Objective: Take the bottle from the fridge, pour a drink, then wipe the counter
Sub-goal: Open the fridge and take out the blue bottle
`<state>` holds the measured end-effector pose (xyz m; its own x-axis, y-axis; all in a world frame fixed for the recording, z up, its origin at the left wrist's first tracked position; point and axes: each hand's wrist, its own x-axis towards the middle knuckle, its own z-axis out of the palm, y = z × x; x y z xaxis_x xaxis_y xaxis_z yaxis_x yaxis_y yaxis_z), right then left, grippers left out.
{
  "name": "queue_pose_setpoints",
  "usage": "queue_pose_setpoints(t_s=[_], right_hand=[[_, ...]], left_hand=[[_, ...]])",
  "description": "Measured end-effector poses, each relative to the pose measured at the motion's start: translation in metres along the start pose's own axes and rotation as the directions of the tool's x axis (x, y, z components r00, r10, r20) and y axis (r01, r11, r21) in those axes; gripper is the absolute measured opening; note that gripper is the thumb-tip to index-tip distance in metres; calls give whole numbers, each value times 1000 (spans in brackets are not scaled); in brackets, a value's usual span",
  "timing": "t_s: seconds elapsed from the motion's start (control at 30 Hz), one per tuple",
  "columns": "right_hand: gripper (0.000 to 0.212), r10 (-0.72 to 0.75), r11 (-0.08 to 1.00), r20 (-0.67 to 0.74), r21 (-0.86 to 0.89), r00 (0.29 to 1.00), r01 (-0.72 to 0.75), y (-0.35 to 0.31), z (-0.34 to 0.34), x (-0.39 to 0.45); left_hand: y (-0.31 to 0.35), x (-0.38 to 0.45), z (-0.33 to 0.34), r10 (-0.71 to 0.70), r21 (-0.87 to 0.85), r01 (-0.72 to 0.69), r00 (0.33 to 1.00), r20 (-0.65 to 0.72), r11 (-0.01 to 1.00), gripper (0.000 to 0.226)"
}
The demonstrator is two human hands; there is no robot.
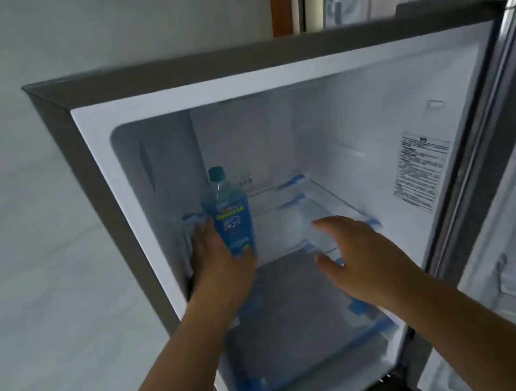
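While the grey fridge (90, 200) stands with its door swung wide toward three o'clock, the left hand (217, 265) wraps the lower body of an upright clear plastic bottle of blue liquid with a teal cap (227, 213), which stands at the nine o'clock side of the clear glass shelf (287, 221). The right hand (357, 261) hovers spread wide and holding nothing, just beside the shelf's front edge.
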<state>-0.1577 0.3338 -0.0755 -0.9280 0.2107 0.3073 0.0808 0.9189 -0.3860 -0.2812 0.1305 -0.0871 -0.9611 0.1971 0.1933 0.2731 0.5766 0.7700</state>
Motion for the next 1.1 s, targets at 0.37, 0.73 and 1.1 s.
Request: queue_pose_setpoints(t_s=[0.37, 0.73, 1.1], right_hand=[[65, -23, 995, 203, 95, 979, 4, 13, 29, 76], [73, -47, 973, 302, 228, 952, -25, 43, 42, 115], [91, -108, 928, 377, 371, 920, -43, 55, 61, 121]], left_hand=[[3, 76, 44, -257, -275, 214, 958, -130, 937, 139], [-5, 94, 64, -36, -310, 1, 994, -105, 951, 80], [-6, 78, 68, -10, -361, 51, 993, 114, 931, 73]])
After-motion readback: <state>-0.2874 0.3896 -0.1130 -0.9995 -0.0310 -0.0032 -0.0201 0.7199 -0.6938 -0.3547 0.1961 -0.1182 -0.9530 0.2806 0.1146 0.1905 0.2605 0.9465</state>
